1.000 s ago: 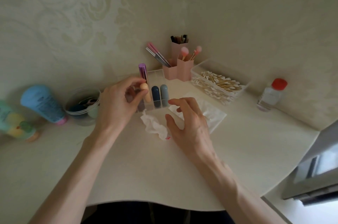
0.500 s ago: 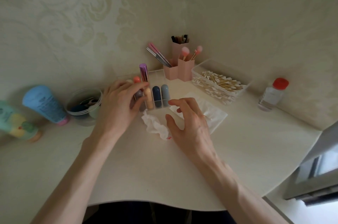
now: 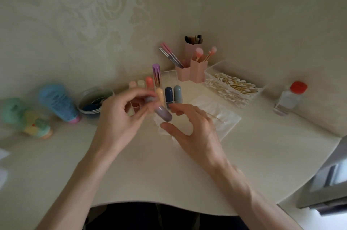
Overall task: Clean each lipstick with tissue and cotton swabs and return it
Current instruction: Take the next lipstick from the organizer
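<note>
A mauve lipstick point(image 3: 163, 113) is held tilted above the middle of the surface point(image 3: 150, 173).
It is pinched at its upper end by thumb and fingertips of the left hand point(image 3: 120, 117), just in front of the clear organiser point(image 3: 170, 75) near the back edge. The right hand point(image 3: 195, 132) is kept beside it, fingers spread and loosely curved, grasping nothing.

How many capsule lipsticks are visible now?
7: mauve one in left hand; peach, navy, grey standing in organizer's front row; pink, cream, coral behind. Hand may hide more.

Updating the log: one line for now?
left hand: pinches mauve capsule-shaped lipstick | right hand: open, beside it | lipstick: tilted, above crumpled white tissue
</note>
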{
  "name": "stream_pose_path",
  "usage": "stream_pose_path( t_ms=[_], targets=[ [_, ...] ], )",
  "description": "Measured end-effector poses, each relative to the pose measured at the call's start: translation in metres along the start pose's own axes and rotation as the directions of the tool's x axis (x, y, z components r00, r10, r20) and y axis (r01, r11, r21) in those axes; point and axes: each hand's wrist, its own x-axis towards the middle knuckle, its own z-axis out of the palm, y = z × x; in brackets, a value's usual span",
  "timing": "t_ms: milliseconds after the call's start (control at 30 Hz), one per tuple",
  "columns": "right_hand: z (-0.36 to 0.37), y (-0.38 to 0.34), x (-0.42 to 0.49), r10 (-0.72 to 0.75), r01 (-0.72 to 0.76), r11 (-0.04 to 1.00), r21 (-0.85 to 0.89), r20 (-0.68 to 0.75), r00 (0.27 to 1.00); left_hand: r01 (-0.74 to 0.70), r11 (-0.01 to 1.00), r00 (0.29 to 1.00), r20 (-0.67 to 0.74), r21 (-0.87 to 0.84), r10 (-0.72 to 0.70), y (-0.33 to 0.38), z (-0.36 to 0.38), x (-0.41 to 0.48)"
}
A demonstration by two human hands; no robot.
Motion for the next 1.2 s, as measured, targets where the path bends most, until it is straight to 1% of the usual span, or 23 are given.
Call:
stream_pose_path(
  t_ms=[133, 267, 367, 533, 600, 633, 667, 700, 767, 867, 933, 1000, 1100, 1200],
  targets=[
    [0.003, 0.001, -0.001, -0.088, 0.091, 0.995, -0.05, 0.047, 0.995, 0.033, 0.998, 0.999, 0.011, -0.051, -0.033, -0.003, 0.004, -0.02],
    [0.007, 0.002, -0.001, -0.133, 0.136, 0.984, -0.112, 0.026, 0.991, 0.108, 0.992, 0.993, -0.034, -0.072, -0.111, -0.017, 0.002, -0.034],
    [0.013, 0.001, -0.003, -0.181, 0.183, 0.971, -0.154, 0.03, 0.983, 0.144, 0.983, 0.981, -0.115, -0.111, -0.156, -0.025, 0.005, -0.045],
    [0.016, 0.004, -0.003, -0.277, 0.277, 0.935, -0.222, 0.031, 0.96, 0.176, 0.976, 0.939, -0.274, -0.131, -0.206, -0.024, 0.02, -0.054],
    [0.01, 0.007, -0.003, -0.276, 0.272, 0.935, -0.226, 0.012, 0.961, 0.205, 0.968, 0.899, -0.362, -0.144, -0.244, -0.027, 0.015, -0.054],
    [0.006, 0.009, -0.003, -0.255, 0.25, 0.945, -0.212, 0.002, 0.967, 0.225, 0.963, 0.885, -0.382, -0.15, -0.266, -0.032, 0.01, -0.052],
    [0.003, 0.012, -0.003, -0.224, 0.218, 0.957, -0.192, -0.006, 0.975, 0.238, 0.962, 0.889, -0.369, -0.136, -0.272, -0.037, 0.004, -0.051],
    [0.001, 0.014, -0.003, -0.195, 0.189, 0.965, -0.18, -0.014, 0.981, 0.248, 0.964, 0.907, -0.327, -0.096, -0.266, -0.041, -0.002, -0.05],
    [0.001, 0.014, -0.003, -0.161, 0.152, 0.971, -0.182, -0.039, 0.986, 0.265, 0.964, 0.941, -0.228, 0.029, -0.251, -0.047, -0.008, -0.052],
    [0.006, 0.011, -0.002, -0.133, 0.123, 0.976, -0.177, -0.041, 0.99, 0.194, 0.945, 0.974, -0.167, 0.262, -0.154, -0.051, -0.011, -0.054],
    [0.006, 0.011, -0.002, -0.121, 0.114, 0.978, -0.173, -0.033, 0.992, 0.149, 0.923, 0.985, -0.133, 0.355, -0.108, -0.054, -0.011, -0.053],
    [0.005, 0.012, -0.003, -0.118, 0.109, 0.978, -0.179, -0.037, 0.992, 0.126, 0.911, 0.99, -0.107, 0.392, -0.091, -0.057, -0.009, -0.052],
    [0.005, 0.01, -0.004, -0.12, 0.109, 0.975, -0.194, -0.047, 0.992, 0.114, 0.914, 0.992, -0.089, 0.389, -0.086, -0.061, -0.006, -0.054],
    [0.005, 0.006, -0.003, -0.093, 0.083, 0.981, -0.177, -0.046, 0.995, 0.091, 0.905, 0.991, -0.128, 0.415, -0.041, -0.062, -0.005, -0.055]
  ],
)
